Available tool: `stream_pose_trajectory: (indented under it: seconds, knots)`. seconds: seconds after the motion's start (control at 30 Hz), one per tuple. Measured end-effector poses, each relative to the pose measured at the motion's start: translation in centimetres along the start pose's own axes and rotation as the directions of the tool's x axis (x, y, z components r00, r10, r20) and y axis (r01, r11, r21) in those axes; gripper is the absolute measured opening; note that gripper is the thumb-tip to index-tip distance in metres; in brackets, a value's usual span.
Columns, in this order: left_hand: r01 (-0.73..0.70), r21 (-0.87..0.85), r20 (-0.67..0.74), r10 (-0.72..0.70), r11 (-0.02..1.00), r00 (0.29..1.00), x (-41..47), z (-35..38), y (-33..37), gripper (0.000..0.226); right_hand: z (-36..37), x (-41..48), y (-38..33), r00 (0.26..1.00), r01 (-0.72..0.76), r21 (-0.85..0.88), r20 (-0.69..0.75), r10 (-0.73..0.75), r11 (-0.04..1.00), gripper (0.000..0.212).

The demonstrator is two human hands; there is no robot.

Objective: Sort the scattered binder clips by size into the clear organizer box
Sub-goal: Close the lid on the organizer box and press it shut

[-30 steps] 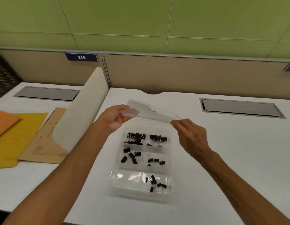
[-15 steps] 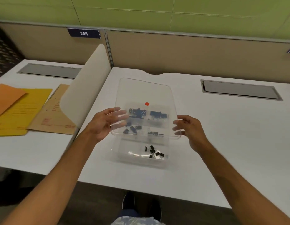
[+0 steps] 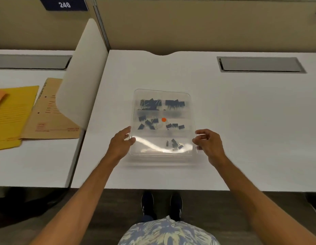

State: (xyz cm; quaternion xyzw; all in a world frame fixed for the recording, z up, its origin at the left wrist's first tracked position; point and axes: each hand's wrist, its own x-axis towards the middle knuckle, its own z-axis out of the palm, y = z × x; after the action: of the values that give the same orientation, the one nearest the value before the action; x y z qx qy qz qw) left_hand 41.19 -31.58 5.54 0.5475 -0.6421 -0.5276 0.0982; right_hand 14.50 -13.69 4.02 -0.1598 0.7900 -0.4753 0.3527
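The clear organizer box (image 3: 160, 159) stands on the white desk (image 3: 242, 121). Its clear lid (image 3: 162, 94), marked with an orange dot (image 3: 163, 119), lies over the box. Seen through the lid, black binder clips sit in separate compartments: large ones (image 3: 150, 104) at the far end, medium ones (image 3: 147, 123) in the middle row, small ones (image 3: 175, 145) near the front right. My left hand (image 3: 121, 144) grips the lid's near left edge. My right hand (image 3: 207, 144) grips its near right edge. No loose clips show on the desk.
A curved white divider (image 3: 82, 71) rises left of the box. Beyond it lie a brown folder (image 3: 51, 112) and a yellow folder (image 3: 10, 114). A grey cable hatch (image 3: 259, 64) is set in the desk at the far right. The desk's front edge runs just below my wrists.
The lid, held tilted above the box a second ago, has come down flat over it with both hands still on its sides. My view has tipped downward.
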Motion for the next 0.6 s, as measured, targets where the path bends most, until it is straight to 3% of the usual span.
stream_pose_trajectory:
  seconds: [0.6]
  knots:
    - [0.030, 0.104, -0.060, -0.024, 0.994, 0.998, 0.77, 1.08, -0.76, 0.052, 1.00, 0.63, 0.81, 0.995, 0.047, -0.131, -0.077, -0.058, 0.990, 0.034]
